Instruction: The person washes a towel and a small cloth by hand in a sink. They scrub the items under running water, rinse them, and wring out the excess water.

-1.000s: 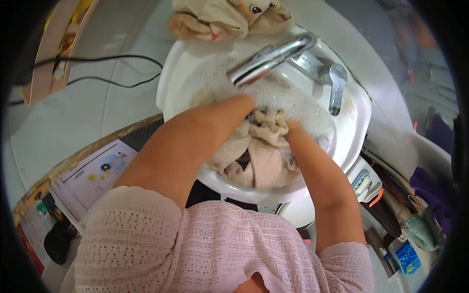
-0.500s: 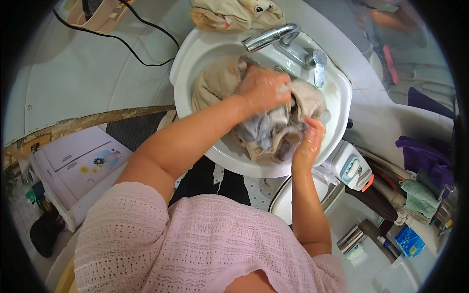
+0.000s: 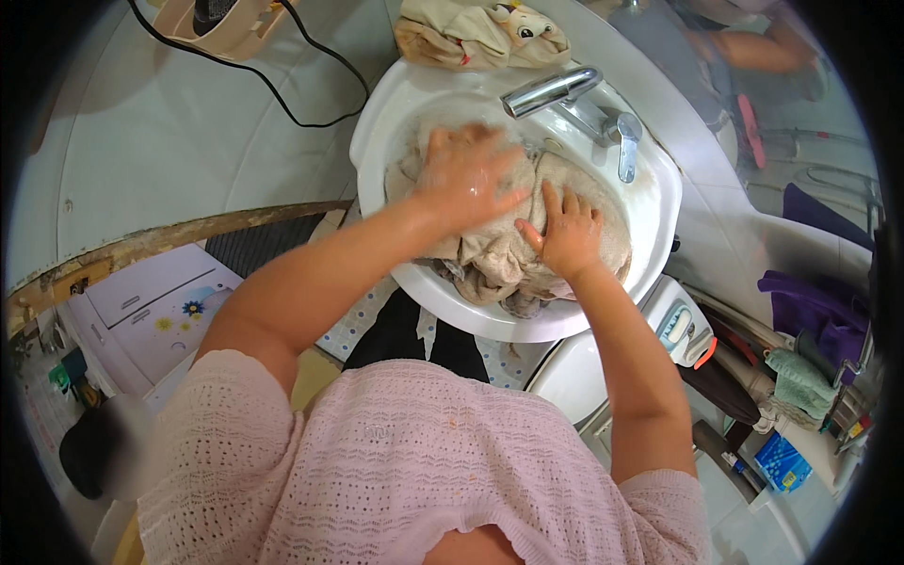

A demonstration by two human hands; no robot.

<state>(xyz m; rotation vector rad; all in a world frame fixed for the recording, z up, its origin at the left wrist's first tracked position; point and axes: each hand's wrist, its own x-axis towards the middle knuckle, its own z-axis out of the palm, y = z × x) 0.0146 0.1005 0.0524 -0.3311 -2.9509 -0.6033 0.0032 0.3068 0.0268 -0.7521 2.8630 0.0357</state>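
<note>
A white washbasin [image 3: 659, 202] holds a wet beige cloth [image 3: 499, 259] bunched up in it. My left hand [image 3: 466, 179] lies flat on the left part of the cloth, fingers spread and blurred by motion. My right hand [image 3: 565, 235] presses down on the cloth's right part with its fingers apart. A chrome tap [image 3: 551, 91] with a lever handle [image 3: 626, 141] juts over the basin's far rim, just beyond my hands.
A beige garment with a cartoon face [image 3: 485, 33] lies behind the basin. A black cable [image 3: 292, 94] runs across the white surface at left. A white appliance [image 3: 151, 306] stands lower left. Purple fabric [image 3: 815, 311], a green cloth [image 3: 800, 377] and bottles crowd the right.
My hands went from gripping and wringing the bunched cloth to pressing flat on it. The cloth now lies spread lower in the basin. The view shifted a little.
</note>
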